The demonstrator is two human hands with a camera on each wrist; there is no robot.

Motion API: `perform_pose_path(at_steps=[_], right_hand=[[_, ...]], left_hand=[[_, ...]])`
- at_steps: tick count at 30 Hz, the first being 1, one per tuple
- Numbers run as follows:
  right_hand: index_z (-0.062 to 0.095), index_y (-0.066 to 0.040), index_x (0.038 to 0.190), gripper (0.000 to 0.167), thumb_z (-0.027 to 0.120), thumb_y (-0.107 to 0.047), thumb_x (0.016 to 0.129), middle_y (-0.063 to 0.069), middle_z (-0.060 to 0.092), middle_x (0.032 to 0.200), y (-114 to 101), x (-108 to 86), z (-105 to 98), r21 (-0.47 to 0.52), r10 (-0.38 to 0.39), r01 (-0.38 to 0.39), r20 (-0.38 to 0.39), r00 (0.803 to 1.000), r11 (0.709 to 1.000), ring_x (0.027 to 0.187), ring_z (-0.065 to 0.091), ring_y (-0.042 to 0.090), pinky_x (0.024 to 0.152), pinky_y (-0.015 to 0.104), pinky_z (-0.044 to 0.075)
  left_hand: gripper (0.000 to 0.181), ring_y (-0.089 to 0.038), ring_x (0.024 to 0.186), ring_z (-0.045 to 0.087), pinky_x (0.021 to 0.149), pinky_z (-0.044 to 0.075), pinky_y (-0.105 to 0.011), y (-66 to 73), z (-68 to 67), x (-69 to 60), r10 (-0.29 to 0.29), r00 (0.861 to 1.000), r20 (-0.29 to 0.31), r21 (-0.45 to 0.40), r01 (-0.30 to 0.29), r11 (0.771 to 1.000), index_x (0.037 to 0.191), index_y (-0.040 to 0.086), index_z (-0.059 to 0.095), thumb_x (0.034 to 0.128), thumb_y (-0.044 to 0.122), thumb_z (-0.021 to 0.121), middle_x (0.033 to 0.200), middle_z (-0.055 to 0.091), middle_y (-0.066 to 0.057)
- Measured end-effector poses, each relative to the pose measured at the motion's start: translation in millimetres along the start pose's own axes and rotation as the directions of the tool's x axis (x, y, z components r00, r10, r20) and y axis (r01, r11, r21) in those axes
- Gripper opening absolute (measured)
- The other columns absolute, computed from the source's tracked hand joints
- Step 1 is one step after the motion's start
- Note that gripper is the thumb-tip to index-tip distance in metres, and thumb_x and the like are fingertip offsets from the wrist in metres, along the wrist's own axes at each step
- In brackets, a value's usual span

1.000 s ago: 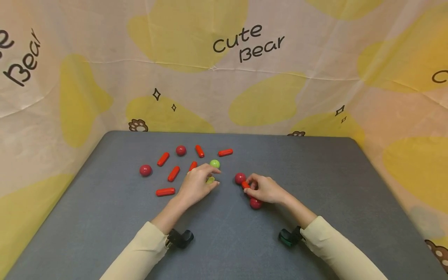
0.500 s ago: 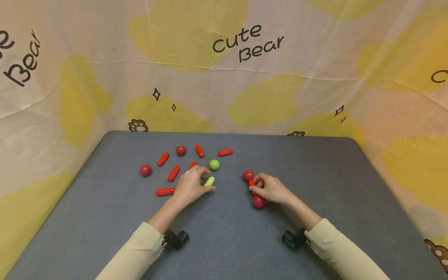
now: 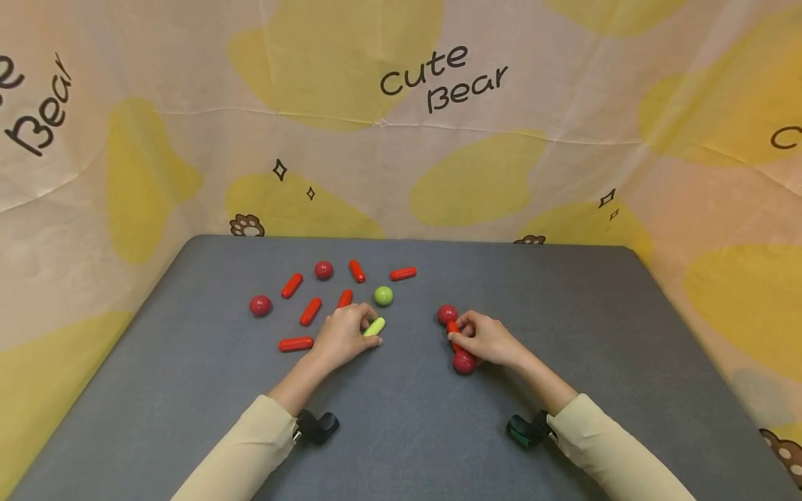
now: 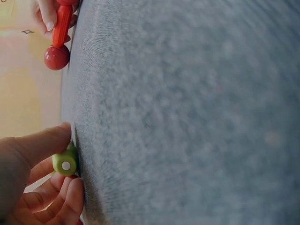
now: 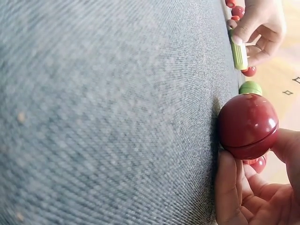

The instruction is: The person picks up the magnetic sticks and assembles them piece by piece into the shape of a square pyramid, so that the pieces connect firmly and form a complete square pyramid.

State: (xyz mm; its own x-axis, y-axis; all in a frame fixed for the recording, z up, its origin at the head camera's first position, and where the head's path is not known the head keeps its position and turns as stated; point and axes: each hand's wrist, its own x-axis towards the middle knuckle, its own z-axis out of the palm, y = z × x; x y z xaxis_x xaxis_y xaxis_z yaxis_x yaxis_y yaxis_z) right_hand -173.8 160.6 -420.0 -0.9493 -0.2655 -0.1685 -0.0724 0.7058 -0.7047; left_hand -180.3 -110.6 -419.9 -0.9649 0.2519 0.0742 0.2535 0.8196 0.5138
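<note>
My left hand pinches a light green ridged rod between thumb and fingers, low over the table. In the left wrist view, the green rod shows its end with a pale round centre. My right hand grips a red rod that has a dark red ball at its far end and another red ball at its near end. The near red ball looks large in the right wrist view and hides much of the rod. A green ball lies just beyond the left hand.
Several loose red rods lie on the grey table, left of and beyond the left hand. Two loose red balls lie among them. A patterned cloth hangs behind the table.
My right hand has shifted right with the red rod and its balls. My left hand has drawn slightly left and nearer, and its fingers have closed in on the green rod.
</note>
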Motion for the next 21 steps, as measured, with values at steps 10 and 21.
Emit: perform_pose_path(at_steps=[10, 21], right_hand=[[0.058, -0.005, 0.098, 0.025, 0.065, -0.024, 0.084, -0.002, 0.062, 0.073, -0.7, -1.5, 0.7, 0.006, 0.022, -0.022, -0.028, 0.999, 1.0, 0.054, 0.052, 0.007, 0.05, 0.025, 0.043], [0.058, -0.005, 0.096, 0.024, 0.065, -0.025, 0.083, -0.002, 0.062, 0.072, -2.4, -3.6, 1.2, 0.011, 0.034, -0.033, -0.046, 0.998, 0.999, 0.058, 0.053, 0.007, 0.052, 0.024, 0.042]], left_hand=[[0.023, -0.012, 0.067, 0.052, 0.059, 0.043, -0.029, 1.1, 1.0, -1.0, 0.009, 1.0, -0.009, -0.001, -0.009, 1.0, 0.087, 0.012, 0.069, 0.0672, 0.016, 0.08, 0.076, 0.058, -0.002], [0.019, -0.014, 0.067, 0.053, 0.055, 0.043, -0.031, 7.2, 2.3, 1.7, 0.031, 0.998, -0.059, 0.051, -0.028, 0.998, 0.091, 0.018, 0.071, 0.0725, 0.014, 0.074, 0.077, 0.057, 0.003]])
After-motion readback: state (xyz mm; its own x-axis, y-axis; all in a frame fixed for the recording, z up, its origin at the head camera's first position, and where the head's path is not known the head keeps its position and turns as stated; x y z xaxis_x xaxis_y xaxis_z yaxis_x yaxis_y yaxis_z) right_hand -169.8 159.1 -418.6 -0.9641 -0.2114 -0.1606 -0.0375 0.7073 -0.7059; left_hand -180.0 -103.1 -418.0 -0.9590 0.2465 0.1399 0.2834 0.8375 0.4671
